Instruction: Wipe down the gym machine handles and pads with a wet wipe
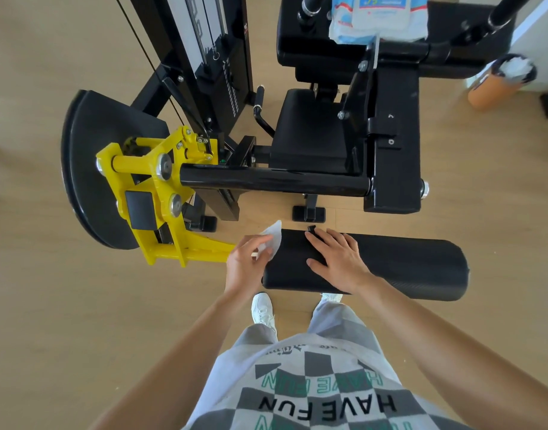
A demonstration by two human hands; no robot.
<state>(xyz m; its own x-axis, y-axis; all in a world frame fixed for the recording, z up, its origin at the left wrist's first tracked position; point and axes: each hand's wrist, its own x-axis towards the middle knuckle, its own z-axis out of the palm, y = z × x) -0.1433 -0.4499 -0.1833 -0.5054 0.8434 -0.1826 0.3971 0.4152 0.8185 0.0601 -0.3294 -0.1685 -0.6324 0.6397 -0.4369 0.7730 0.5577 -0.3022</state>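
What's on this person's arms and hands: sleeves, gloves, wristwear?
The left forearm and right forearm are bare, with no sleeve in view. The left hand and right hand wear no gloves, and no watch or band shows at either wrist. The shirt below is grey checked, printed HAVE FUN.

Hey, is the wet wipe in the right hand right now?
No, the left hand holds the wet wipe at the end of the roller pad, while the right hand rests flat on it.
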